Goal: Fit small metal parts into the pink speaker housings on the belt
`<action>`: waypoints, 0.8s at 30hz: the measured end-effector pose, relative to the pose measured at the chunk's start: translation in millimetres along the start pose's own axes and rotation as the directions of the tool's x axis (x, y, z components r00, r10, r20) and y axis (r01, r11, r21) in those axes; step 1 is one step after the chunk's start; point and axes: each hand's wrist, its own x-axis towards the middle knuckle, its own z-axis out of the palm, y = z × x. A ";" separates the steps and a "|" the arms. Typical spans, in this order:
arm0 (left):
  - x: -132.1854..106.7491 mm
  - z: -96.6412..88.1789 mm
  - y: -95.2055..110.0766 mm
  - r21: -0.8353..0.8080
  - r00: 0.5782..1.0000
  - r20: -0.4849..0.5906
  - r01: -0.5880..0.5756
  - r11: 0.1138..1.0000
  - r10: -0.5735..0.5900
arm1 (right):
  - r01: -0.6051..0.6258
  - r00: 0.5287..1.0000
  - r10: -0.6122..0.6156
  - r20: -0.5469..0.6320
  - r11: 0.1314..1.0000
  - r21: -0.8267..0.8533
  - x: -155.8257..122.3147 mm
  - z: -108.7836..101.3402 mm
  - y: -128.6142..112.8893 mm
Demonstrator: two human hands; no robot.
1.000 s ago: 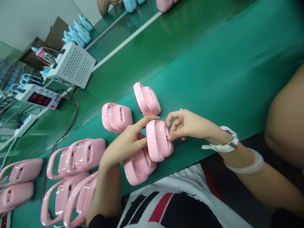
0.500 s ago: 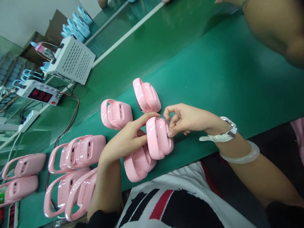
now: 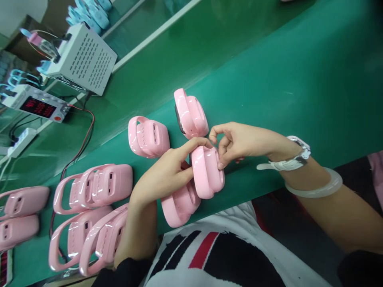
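Note:
My left hand point(image 3: 163, 175) grips a glossy pink plastic casing point(image 3: 207, 172) with a loop handle, forefinger laid across its top. My right hand point(image 3: 239, 140), with a white watch and a pale bangle on the wrist, pinches the casing's upper right edge with thumb and fingertips. A second pink casing point(image 3: 179, 203) lies under it near the table's front edge. Two others lie just beyond: one flat point(image 3: 147, 136), one standing on edge point(image 3: 191, 113).
The green table point(image 3: 269, 87) stretches away to the right. Several more pink casings point(image 3: 92, 187) lie in rows at the left. A white perforated box point(image 3: 82, 59) and a power supply with red digits point(image 3: 37, 107) stand at the far left, with red and black wires point(image 3: 80, 147).
The view has shifted slightly; a person's arm at the right edge has left the picture. My hands stay on the same pink casing, the right fingers still working at its edge.

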 end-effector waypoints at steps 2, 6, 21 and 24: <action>-1.6 -0.2 -0.7 -0.003 1.000 -0.003 -0.001 1.000 0.001 | 0.055 0.997 -0.050 -0.066 0.995 0.084 -2.0 5.9 12.2; -2.7 0.5 -2.4 0.011 1.000 0.003 0.014 1.000 -0.014 | 0.210 0.937 -0.154 -0.313 0.966 0.153 -0.6 22.5 39.9; 1.1 -1.7 -3.0 -0.029 0.998 0.052 0.022 0.999 -0.020 | 0.187 0.975 -0.113 -0.192 0.884 0.429 -1.9 18.0 55.7; 1.8 -1.3 -3.0 -0.038 0.998 0.053 0.032 0.999 -0.030 | 0.194 0.972 -0.112 -0.208 0.878 0.437 -1.2 19.8 56.6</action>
